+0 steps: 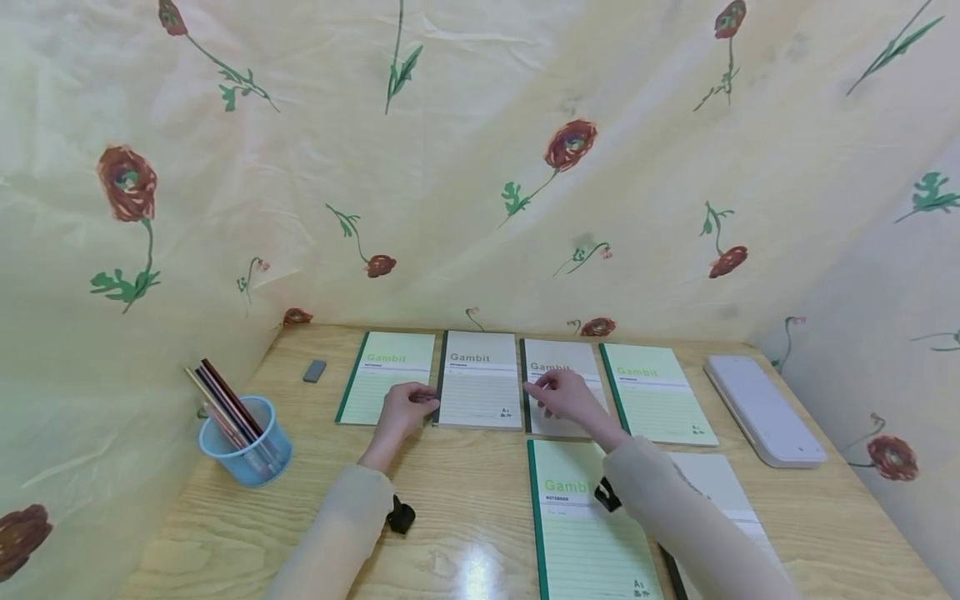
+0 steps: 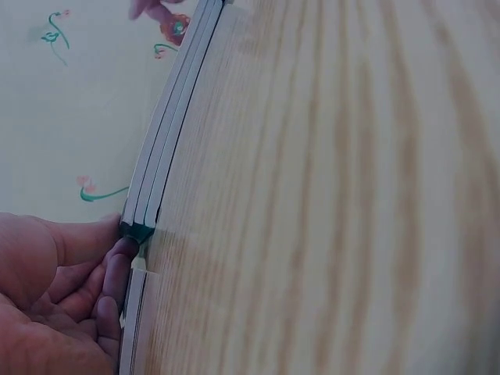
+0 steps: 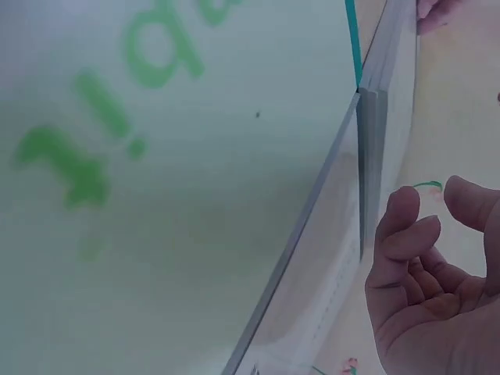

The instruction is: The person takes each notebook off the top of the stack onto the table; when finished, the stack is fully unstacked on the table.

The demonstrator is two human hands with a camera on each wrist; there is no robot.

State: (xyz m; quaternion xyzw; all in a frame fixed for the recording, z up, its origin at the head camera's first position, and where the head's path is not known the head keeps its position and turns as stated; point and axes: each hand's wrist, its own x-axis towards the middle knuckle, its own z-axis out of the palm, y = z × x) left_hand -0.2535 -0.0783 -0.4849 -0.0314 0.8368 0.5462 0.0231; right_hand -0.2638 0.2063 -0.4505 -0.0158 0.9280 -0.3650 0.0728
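In the head view my left hand (image 1: 403, 408) reaches over the lower right of a green-spined notebook (image 1: 390, 375), with its fingertips right at the dark spine of a grey Gambit notebook (image 1: 480, 383). The left wrist view shows thumb and bent fingers at the corner of a short stack of notebooks (image 2: 168, 133). My right hand (image 1: 567, 396) hovers over another grey notebook (image 1: 551, 423), its thumb and forefinger apart near the spine. In the right wrist view that hand's fingers are loosely bent, with nothing between them.
Another green-spined notebook (image 1: 652, 392) lies to the right, beside a white rounded case (image 1: 765, 408). Nearer are a green notebook (image 1: 585, 542) and a grey one (image 1: 723, 483), partly under the right sleeve. At left stand a blue pencil cup (image 1: 266, 454) and a small grey block (image 1: 314, 371).
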